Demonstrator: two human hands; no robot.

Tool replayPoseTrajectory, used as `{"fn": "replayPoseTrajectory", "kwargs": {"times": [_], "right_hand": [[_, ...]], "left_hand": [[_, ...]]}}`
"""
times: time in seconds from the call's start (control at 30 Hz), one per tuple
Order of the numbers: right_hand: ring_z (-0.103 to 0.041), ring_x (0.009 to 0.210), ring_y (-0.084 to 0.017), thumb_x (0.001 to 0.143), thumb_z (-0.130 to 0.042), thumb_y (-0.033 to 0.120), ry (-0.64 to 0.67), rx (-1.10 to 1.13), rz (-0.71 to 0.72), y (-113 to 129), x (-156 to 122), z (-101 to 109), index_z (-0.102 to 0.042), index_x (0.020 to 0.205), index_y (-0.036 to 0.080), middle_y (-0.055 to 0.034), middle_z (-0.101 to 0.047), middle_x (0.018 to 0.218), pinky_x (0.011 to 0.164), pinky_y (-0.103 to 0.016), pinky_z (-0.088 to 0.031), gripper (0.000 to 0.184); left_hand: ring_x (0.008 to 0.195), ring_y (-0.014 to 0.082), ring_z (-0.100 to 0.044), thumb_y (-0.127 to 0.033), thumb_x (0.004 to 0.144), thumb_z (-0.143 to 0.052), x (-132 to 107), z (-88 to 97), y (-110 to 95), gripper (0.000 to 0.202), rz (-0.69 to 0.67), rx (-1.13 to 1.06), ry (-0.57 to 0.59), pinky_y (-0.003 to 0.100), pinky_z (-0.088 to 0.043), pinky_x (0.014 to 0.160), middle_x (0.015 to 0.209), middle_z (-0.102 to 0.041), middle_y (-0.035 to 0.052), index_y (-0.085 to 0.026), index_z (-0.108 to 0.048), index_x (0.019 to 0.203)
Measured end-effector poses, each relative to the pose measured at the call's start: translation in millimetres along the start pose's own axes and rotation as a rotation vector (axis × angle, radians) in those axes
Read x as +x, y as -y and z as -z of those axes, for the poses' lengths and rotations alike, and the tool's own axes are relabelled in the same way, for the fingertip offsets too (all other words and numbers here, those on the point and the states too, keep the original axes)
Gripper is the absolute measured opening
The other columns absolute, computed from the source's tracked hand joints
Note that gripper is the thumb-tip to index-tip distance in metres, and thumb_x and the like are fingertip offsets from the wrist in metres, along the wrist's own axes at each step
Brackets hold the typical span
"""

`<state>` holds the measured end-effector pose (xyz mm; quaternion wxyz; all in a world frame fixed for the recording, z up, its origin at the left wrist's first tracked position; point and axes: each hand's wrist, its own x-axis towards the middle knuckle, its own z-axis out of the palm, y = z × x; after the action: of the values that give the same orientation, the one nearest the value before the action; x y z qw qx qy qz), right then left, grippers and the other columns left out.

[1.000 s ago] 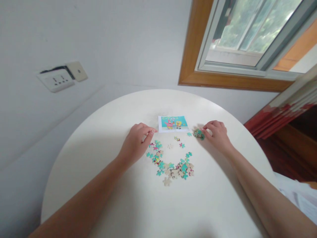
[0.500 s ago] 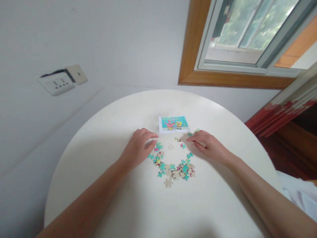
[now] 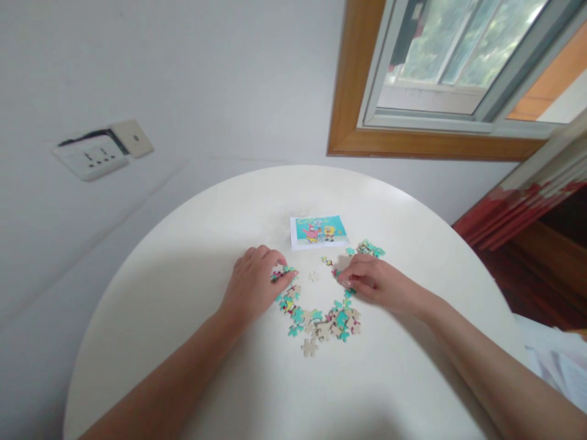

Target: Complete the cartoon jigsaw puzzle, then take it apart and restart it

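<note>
A scatter of small jigsaw pieces, teal, pink and tan, lies on a round white table. My left hand rests at the left side of the scatter, fingers curled, fingertips pinching a teal piece. My right hand sits at the right side, fingers bent, tips pressed on a pink and teal piece. A small clump of joined teal pieces lies just behind my right hand. A cartoon reference card lies beyond both hands.
The table stands against a white wall with a socket plate at the left. A wood-framed window is at the upper right, and a red and cream curtain hangs at the right.
My right hand left the teal clump at the right and moved left and nearer onto a loose piece. My left hand slid slightly nearer, into the left side of the scatter.
</note>
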<state>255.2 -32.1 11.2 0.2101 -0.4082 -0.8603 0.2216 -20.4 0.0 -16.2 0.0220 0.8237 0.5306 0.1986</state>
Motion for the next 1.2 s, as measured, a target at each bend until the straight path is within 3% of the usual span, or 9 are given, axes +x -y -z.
{"fn": "replayPoseTrajectory", "kwargs": {"times": [0.17,0.33,0.5,0.67,0.83,0.93,1.03,1.13,1.2], "right_hand": [[-0.058,0.084,-0.016,0.084,-0.049,0.010,-0.057,-0.015,0.027,1,2,-10,-0.069,0.096,0.021,-0.0051,-0.066,0.086,0.076,-0.032,-0.048,0.026],[-0.059,0.083,-0.018,0.085,-0.049,0.014,-0.186,-0.004,-0.036,12,5,-25,-0.070,0.097,0.021,-0.0056,-0.067,0.083,0.079,-0.036,-0.046,0.025],[-0.057,0.066,-0.013,0.089,-0.048,0.023,-0.211,0.305,-0.223,29,7,-36,-0.068,0.104,0.022,-0.0036,-0.070,0.085,0.064,-0.029,-0.047,0.026],[-0.055,0.062,-0.011,0.092,-0.046,0.039,-0.184,0.651,-0.302,28,11,-37,-0.068,0.092,0.019,-0.0036,-0.068,0.079,0.059,-0.026,-0.045,0.030],[-0.049,0.057,-0.009,0.084,-0.058,0.042,-0.199,0.813,-0.332,26,12,-42,-0.065,0.090,0.017,0.0005,-0.061,0.067,0.052,-0.024,-0.039,0.026],[-0.047,0.057,-0.010,0.084,-0.059,0.041,-0.218,0.723,-0.309,28,11,-44,-0.064,0.082,0.017,0.0016,-0.056,0.064,0.052,-0.024,-0.037,0.024],[-0.051,0.065,-0.013,0.086,-0.056,0.036,-0.301,0.454,-0.240,22,10,-33,-0.066,0.080,0.020,-0.0010,-0.059,0.071,0.057,-0.027,-0.039,0.020],[-0.055,0.077,-0.017,0.088,-0.052,0.032,-0.455,0.112,-0.198,-1,5,-11,-0.068,0.081,0.021,-0.0043,-0.062,0.078,0.069,-0.032,-0.042,0.020],[-0.055,0.082,-0.020,0.088,-0.053,0.031,-0.559,-0.136,-0.238,-24,1,4,-0.069,0.082,0.020,-0.0066,-0.063,0.079,0.077,-0.037,-0.041,0.020]], "left_hand": [[0.088,0.0219,-0.056,-0.035,0.084,-0.060,2,3.5,-2,0.014,-0.087,-0.071,0.022,0.034,-0.041,0.080,0.089,-0.064,0.0041,-0.021,-0.065,0.087],[0.076,0.0198,-0.061,-0.034,0.091,-0.049,3,9.3,-11,0.026,-0.146,-0.057,0.058,0.031,-0.042,0.070,0.077,-0.069,0.0031,-0.022,-0.069,0.080],[0.073,0.0148,-0.066,-0.035,0.091,-0.050,-1,11.5,-27,0.023,-0.150,-0.314,0.068,0.024,-0.045,0.067,0.084,-0.074,-0.0026,-0.025,-0.071,0.090],[0.078,0.0147,-0.068,-0.033,0.088,-0.054,-2,16.3,-36,0.017,-0.218,-0.438,0.083,0.024,-0.048,0.073,0.087,-0.074,-0.0034,-0.027,-0.069,0.093],[0.074,0.0146,-0.068,-0.030,0.086,-0.054,-5,14.9,-40,0.010,-0.149,-0.556,0.110,0.023,-0.051,0.066,0.083,-0.072,-0.0013,-0.023,-0.060,0.090],[0.069,0.0132,-0.067,-0.028,0.084,-0.055,-7,11.8,-40,0.009,-0.142,-0.580,0.118,0.022,-0.050,0.063,0.082,-0.071,-0.0027,-0.023,-0.054,0.092],[0.073,0.0128,-0.068,-0.027,0.087,-0.053,-7,10.8,-36,0.010,-0.157,-0.559,0.109,0.023,-0.051,0.068,0.085,-0.072,-0.0032,-0.024,-0.052,0.096],[0.087,0.0143,-0.067,-0.028,0.090,-0.048,-3,14.4,-26,0.010,-0.159,-0.490,0.003,0.025,-0.051,0.077,0.099,-0.070,0.0006,-0.023,-0.054,0.098],[0.086,0.0154,-0.065,-0.027,0.090,-0.048,-1,18.9,-20,0.015,-0.103,-0.445,-0.080,0.027,-0.052,0.076,0.097,-0.069,0.0021,-0.023,-0.052,0.103]]}}
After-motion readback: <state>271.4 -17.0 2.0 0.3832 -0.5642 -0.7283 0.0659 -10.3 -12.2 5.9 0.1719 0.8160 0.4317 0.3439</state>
